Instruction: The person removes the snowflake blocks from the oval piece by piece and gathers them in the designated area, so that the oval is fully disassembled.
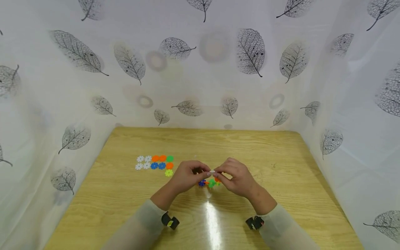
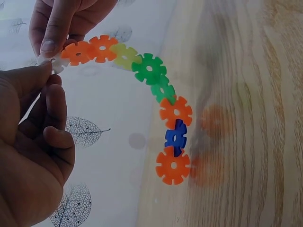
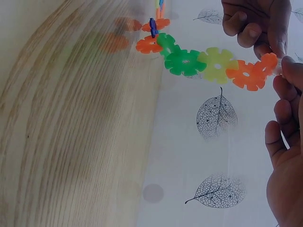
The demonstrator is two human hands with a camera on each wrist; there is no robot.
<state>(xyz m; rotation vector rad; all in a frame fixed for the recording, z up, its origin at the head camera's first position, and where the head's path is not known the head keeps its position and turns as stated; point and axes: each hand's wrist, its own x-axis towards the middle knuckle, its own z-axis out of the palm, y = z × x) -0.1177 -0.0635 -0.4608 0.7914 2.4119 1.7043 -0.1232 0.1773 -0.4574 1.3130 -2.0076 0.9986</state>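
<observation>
One table [image 1: 250, 146] beneath a shared pinch

Above it, we see the left hand [image 1: 189, 177] and right hand [image 1: 236, 177] nearly closed, thumb to finger. From them hangs a chain of discs [image 2: 155, 65], its long axis arching down toward the table. Its topmost white disc [image 2: 58, 65] lies between both sets of fingertips, pinched from either side; we find neither hand nearer.

We record a yellowish wood-grain worktop [image 1: 281, 173], its far corners rounded. White sheeting [image 1: 215, 81] rises beyond its far, left and right edges, printed with dark leaf skeletons [image 1: 251, 51] and faint rings [image 1: 276, 101]. We note a bright reflected streak [image 1: 213, 222] toward the near edge, roughly midway across.
</observation>
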